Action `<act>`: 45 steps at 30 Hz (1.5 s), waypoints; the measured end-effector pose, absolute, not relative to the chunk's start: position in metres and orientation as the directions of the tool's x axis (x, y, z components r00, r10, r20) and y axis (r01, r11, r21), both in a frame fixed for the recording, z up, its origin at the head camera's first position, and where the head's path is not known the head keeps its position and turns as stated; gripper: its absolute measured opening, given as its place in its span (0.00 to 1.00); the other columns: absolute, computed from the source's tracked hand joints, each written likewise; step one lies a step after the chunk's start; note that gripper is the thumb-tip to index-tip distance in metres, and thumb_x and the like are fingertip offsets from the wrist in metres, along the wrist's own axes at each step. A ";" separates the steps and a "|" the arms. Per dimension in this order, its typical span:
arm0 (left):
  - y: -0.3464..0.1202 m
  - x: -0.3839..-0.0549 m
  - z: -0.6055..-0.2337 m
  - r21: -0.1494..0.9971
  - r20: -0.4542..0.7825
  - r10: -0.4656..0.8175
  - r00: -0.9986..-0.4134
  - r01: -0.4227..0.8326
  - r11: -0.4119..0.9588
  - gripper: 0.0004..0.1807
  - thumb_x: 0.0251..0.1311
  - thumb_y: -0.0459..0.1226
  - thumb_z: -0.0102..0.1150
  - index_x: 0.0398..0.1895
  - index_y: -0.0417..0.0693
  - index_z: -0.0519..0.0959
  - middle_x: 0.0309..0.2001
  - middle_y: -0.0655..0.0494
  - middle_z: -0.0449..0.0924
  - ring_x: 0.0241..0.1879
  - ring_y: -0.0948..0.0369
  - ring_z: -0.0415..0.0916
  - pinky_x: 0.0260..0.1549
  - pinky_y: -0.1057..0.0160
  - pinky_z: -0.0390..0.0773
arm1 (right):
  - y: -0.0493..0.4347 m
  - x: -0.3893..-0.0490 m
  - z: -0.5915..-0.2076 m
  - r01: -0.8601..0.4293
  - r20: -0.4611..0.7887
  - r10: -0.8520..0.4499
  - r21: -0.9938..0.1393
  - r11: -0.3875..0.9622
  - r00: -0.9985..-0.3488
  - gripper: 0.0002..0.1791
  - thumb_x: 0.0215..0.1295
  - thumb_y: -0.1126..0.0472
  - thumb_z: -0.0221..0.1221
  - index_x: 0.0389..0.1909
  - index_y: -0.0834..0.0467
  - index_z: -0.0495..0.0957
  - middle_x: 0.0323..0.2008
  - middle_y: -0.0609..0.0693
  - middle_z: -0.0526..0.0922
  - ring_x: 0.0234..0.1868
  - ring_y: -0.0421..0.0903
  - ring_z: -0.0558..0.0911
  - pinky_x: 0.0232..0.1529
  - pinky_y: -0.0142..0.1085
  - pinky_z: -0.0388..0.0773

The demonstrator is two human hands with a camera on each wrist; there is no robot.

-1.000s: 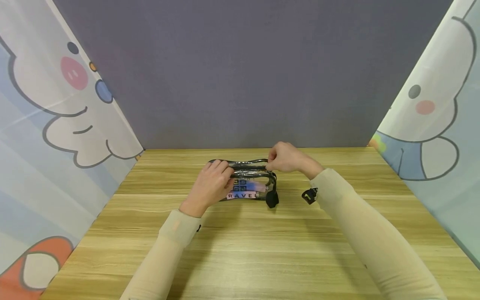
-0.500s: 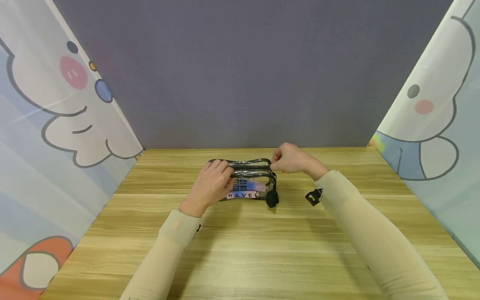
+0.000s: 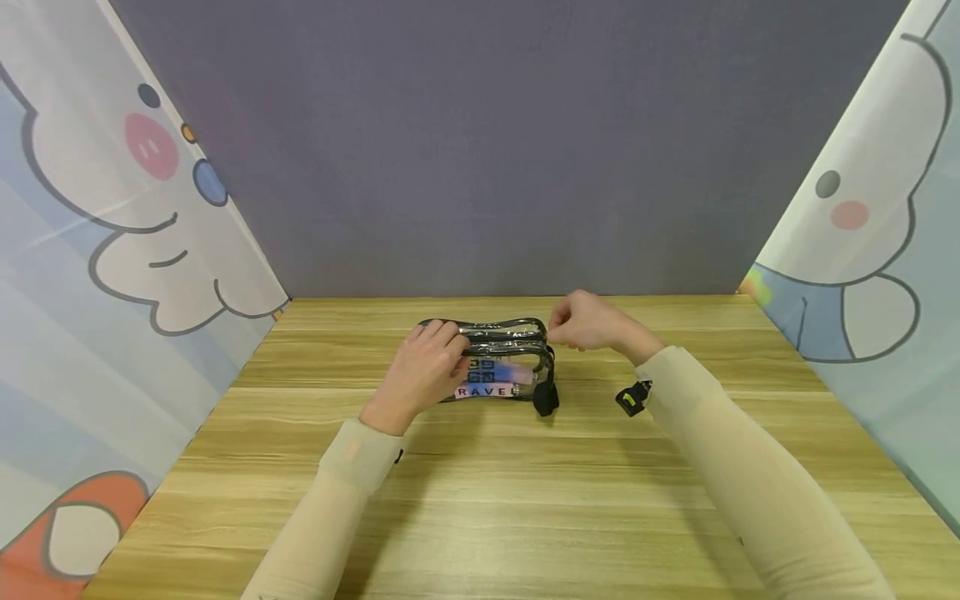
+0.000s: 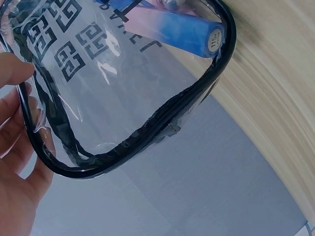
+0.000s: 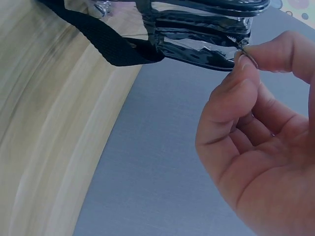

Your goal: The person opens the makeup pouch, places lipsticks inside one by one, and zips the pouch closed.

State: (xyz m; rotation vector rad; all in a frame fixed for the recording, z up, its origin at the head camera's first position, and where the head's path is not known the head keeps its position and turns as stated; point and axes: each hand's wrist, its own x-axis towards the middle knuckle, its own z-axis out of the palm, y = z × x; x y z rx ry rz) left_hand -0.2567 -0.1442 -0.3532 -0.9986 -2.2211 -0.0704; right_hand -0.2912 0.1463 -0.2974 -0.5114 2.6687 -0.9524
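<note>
A clear pouch (image 3: 517, 367) with black piping and dark printed lettering stands on the table in the head view. My left hand (image 3: 422, 367) grips its upper left edge, thumb on one side and fingers on the other in the left wrist view. At the pouch's top right corner, my right hand (image 3: 588, 323) pinches a small metal zipper pull (image 5: 250, 57) between thumb and index finger. Through the clear plastic shows a blue and pink cylinder (image 4: 192, 34) with a round end label. A black strap (image 5: 106, 44) hangs from the pouch's right end.
The pouch stands toward the back of the wood-grain table (image 3: 510, 500). A grey panel (image 3: 510, 150) rises behind the far edge. Cartoon-printed curtains (image 3: 877, 217) flank both sides. A black wrist device (image 3: 633, 398) hangs below the right cuff.
My right hand has moved rightward along the pouch's top to its right end with the zipper pull. The left hand keeps its grip in the same place.
</note>
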 end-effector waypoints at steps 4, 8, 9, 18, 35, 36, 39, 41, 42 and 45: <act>-0.144 -0.257 -0.353 -0.224 0.613 0.640 -0.463 0.675 0.703 0.06 0.55 0.34 0.70 0.34 0.43 0.83 0.35 0.51 0.80 0.38 0.52 0.77 0.40 0.54 0.80 | 0.147 -0.291 -0.299 -0.230 -0.125 -0.405 -0.656 0.719 -0.906 0.07 0.61 0.64 0.57 0.32 0.60 0.84 0.22 0.52 0.79 0.20 0.44 0.73 0.24 0.36 0.71; -0.144 -0.257 -0.354 -0.231 0.621 0.638 -0.455 0.672 0.704 0.06 0.55 0.34 0.70 0.34 0.43 0.82 0.35 0.52 0.80 0.38 0.52 0.78 0.40 0.55 0.80 | 0.147 -0.291 -0.300 -0.230 -0.122 -0.405 -0.662 0.713 -0.906 0.07 0.60 0.65 0.57 0.32 0.61 0.84 0.22 0.51 0.79 0.20 0.43 0.73 0.24 0.35 0.70; -0.144 -0.258 -0.354 -0.232 0.623 0.638 -0.453 0.672 0.703 0.06 0.54 0.34 0.71 0.33 0.43 0.82 0.35 0.52 0.80 0.38 0.52 0.78 0.40 0.55 0.80 | 0.148 -0.291 -0.300 -0.228 -0.123 -0.406 -0.665 0.711 -0.906 0.08 0.60 0.65 0.57 0.33 0.61 0.84 0.22 0.51 0.79 0.20 0.43 0.73 0.24 0.35 0.70; -0.144 -0.257 -0.354 -0.232 0.614 0.641 -0.462 0.670 0.705 0.07 0.56 0.35 0.71 0.34 0.43 0.82 0.36 0.51 0.81 0.39 0.52 0.78 0.41 0.54 0.80 | 0.151 -0.290 -0.303 -0.222 -0.128 -0.415 -0.686 0.693 -0.901 0.09 0.61 0.64 0.57 0.35 0.63 0.84 0.22 0.51 0.78 0.20 0.43 0.72 0.24 0.35 0.70; -0.146 -0.257 -0.355 -0.218 0.601 0.640 -0.478 0.672 0.707 0.06 0.55 0.33 0.70 0.34 0.43 0.81 0.36 0.52 0.80 0.39 0.52 0.77 0.42 0.54 0.80 | 0.153 -0.290 -0.311 -0.225 -0.129 -0.425 -0.695 0.683 -0.896 0.06 0.63 0.64 0.58 0.31 0.60 0.82 0.20 0.49 0.76 0.20 0.43 0.73 0.26 0.35 0.71; -0.146 -0.257 -0.355 -0.218 0.602 0.640 -0.478 0.673 0.707 0.06 0.55 0.33 0.70 0.34 0.43 0.81 0.36 0.52 0.80 0.39 0.52 0.77 0.41 0.54 0.80 | 0.154 -0.290 -0.311 -0.222 -0.132 -0.424 -0.694 0.685 -0.896 0.06 0.64 0.64 0.58 0.31 0.60 0.82 0.20 0.49 0.76 0.20 0.43 0.73 0.26 0.35 0.71; -0.146 -0.257 -0.355 -0.215 0.604 0.639 -0.477 0.674 0.706 0.06 0.55 0.33 0.70 0.34 0.43 0.81 0.36 0.52 0.80 0.39 0.52 0.77 0.41 0.54 0.79 | 0.155 -0.291 -0.312 -0.227 -0.133 -0.430 -0.692 0.685 -0.893 0.06 0.64 0.63 0.57 0.31 0.59 0.82 0.20 0.49 0.76 0.20 0.43 0.73 0.26 0.35 0.71; -0.146 -0.257 -0.355 -0.214 0.601 0.639 -0.480 0.674 0.707 0.06 0.55 0.33 0.70 0.35 0.43 0.82 0.36 0.52 0.80 0.39 0.52 0.77 0.41 0.54 0.79 | 0.155 -0.291 -0.312 -0.232 -0.132 -0.435 -0.691 0.685 -0.891 0.06 0.63 0.63 0.57 0.31 0.59 0.82 0.21 0.49 0.76 0.20 0.43 0.73 0.25 0.35 0.71; -0.146 -0.257 -0.355 -0.214 0.598 0.640 -0.482 0.673 0.708 0.06 0.56 0.33 0.70 0.35 0.43 0.82 0.36 0.52 0.80 0.39 0.52 0.77 0.41 0.54 0.79 | 0.155 -0.291 -0.311 -0.232 -0.132 -0.434 -0.688 0.687 -0.891 0.06 0.63 0.64 0.57 0.31 0.59 0.82 0.21 0.49 0.76 0.20 0.43 0.73 0.25 0.35 0.71; -0.147 -0.257 -0.354 -0.216 0.592 0.643 -0.486 0.673 0.707 0.06 0.56 0.34 0.70 0.35 0.43 0.82 0.37 0.51 0.81 0.39 0.52 0.77 0.40 0.54 0.79 | 0.155 -0.291 -0.310 -0.233 -0.134 -0.430 -0.680 0.695 -0.893 0.06 0.63 0.64 0.57 0.30 0.59 0.82 0.20 0.50 0.76 0.20 0.42 0.73 0.25 0.35 0.70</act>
